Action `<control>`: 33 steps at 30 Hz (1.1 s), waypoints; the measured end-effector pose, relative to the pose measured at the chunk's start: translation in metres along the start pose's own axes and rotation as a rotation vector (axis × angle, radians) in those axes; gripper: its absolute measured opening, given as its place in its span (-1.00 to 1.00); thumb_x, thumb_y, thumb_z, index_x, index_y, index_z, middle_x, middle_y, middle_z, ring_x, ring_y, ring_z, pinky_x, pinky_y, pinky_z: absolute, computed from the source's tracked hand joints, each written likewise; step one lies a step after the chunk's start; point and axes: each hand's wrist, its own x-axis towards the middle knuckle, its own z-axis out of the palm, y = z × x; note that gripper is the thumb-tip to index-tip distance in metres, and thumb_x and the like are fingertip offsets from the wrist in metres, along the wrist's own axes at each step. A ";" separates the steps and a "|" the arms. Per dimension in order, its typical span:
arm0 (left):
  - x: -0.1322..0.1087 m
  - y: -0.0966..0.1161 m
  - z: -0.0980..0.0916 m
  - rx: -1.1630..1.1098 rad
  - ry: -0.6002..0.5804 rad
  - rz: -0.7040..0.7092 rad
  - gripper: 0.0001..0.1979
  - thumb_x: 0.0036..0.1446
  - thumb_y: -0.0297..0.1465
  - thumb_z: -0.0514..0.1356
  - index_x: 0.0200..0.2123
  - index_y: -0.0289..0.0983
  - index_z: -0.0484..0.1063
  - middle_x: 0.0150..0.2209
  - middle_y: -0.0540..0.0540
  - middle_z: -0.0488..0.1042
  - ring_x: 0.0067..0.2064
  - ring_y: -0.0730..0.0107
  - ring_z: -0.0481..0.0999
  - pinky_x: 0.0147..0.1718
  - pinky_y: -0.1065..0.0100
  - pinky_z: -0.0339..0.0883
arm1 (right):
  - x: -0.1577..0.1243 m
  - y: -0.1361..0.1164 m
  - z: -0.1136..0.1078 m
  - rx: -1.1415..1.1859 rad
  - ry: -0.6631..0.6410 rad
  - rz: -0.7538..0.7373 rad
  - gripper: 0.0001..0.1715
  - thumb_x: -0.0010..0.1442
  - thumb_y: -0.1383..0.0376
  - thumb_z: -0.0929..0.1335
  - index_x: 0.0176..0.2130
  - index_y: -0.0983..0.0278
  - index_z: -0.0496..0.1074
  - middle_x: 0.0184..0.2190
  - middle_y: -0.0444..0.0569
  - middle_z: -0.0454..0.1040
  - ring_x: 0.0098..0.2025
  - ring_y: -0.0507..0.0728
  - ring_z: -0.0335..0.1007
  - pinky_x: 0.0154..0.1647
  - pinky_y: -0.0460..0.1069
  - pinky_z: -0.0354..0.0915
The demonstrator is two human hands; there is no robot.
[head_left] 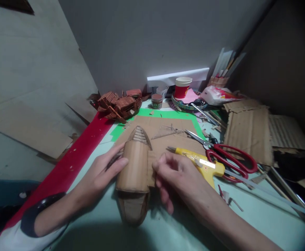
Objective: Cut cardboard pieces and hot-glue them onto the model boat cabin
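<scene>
A cardboard model boat (pixel 136 167) with a curved roof lies lengthwise before me, its slatted pointed end facing away. My left hand (pixel 107 167) grips its left side, the thumb resting on the roof and the other fingers partly hidden behind the hull. My right hand (pixel 172 174) pinches a small flat cardboard piece (pixel 151 169) between thumb and forefinger, against the boat's right side. Whether that piece is attached to the boat I cannot tell. Just beyond the right hand lies a yellow glue gun (pixel 204 162) with a clear glue stick in its back.
Red-handled scissors (pixel 230 162) lie beside the glue gun. A cardboard sheet (pixel 168 122) on a green mat (pixel 147 112) carries a clear set square (pixel 166 131). Brown model boats (pixel 121 103), a red paper cup (pixel 183 88) and a small jar (pixel 157 101) stand behind; corrugated cardboard (pixel 249 129) is piled right.
</scene>
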 end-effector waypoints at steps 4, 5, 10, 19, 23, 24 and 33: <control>0.000 -0.004 -0.001 0.037 0.018 -0.004 -0.42 0.27 -0.01 0.09 0.30 -0.04 0.29 0.35 0.06 0.30 0.38 -0.05 0.20 0.27 0.17 0.22 | 0.001 0.005 -0.002 -0.011 -0.033 -0.043 -0.62 0.36 0.21 0.26 -0.48 0.27 0.21 -0.78 -0.25 0.33 -0.79 -0.10 0.18 -0.77 -0.27 0.10; -0.001 -0.004 -0.002 0.040 0.021 -0.009 -0.42 0.27 0.00 0.09 0.29 -0.04 0.30 0.35 0.06 0.30 0.38 -0.05 0.20 0.28 0.17 0.21 | 0.001 0.006 -0.003 -0.001 -0.039 -0.062 -0.61 0.37 0.18 0.26 -0.47 0.27 0.21 -0.77 -0.25 0.33 -0.79 -0.10 0.19 -0.77 -0.27 0.10; -0.002 -0.006 -0.001 0.039 0.029 -0.004 -0.40 0.27 0.00 0.08 0.30 -0.05 0.29 0.35 0.06 0.28 0.38 -0.05 0.20 0.27 0.17 0.21 | 0.002 0.009 -0.004 0.012 -0.056 -0.094 -0.61 0.39 0.13 0.25 -0.42 0.27 0.20 -0.74 -0.25 0.34 -0.77 -0.10 0.20 -0.76 -0.26 0.13; -0.002 -0.001 -0.002 0.062 0.016 -0.011 -0.35 0.25 0.01 0.08 0.30 -0.18 0.29 0.37 -0.10 0.26 0.38 -0.09 0.19 0.28 0.09 0.21 | -0.001 0.013 -0.006 0.004 -0.049 -0.149 -0.62 0.30 0.10 0.35 -0.41 0.28 0.22 -0.67 -0.26 0.33 -0.75 -0.13 0.12 -0.78 -0.27 0.06; -0.003 0.005 -0.002 0.084 0.037 -0.023 -0.32 0.20 0.06 0.11 0.24 -0.24 0.37 0.29 -0.16 0.38 0.35 -0.11 0.24 0.32 0.03 0.13 | 0.003 0.017 -0.006 0.037 -0.053 -0.144 -0.60 0.24 0.08 0.37 -0.45 0.27 0.24 -0.67 -0.24 0.31 -0.77 -0.14 0.06 -0.83 -0.27 0.01; -0.003 0.006 -0.001 0.082 0.035 -0.022 -0.32 0.20 0.07 0.12 0.23 -0.23 0.38 0.28 -0.16 0.40 0.35 -0.11 0.25 0.32 0.03 0.12 | 0.004 0.018 -0.006 0.046 -0.052 -0.140 -0.61 0.23 0.09 0.37 -0.45 0.27 0.24 -0.66 -0.24 0.32 -0.77 -0.14 0.05 -0.84 -0.26 0.00; -0.001 0.002 0.001 0.048 0.015 0.009 -0.33 0.21 0.06 0.11 0.26 -0.20 0.34 0.30 -0.14 0.36 0.37 -0.12 0.21 0.29 0.04 0.18 | 0.006 0.020 -0.006 0.106 -0.074 -0.107 -0.65 0.26 0.16 0.34 -0.48 0.28 0.24 -0.68 -0.24 0.31 -0.81 -0.13 0.04 -0.86 -0.25 -0.01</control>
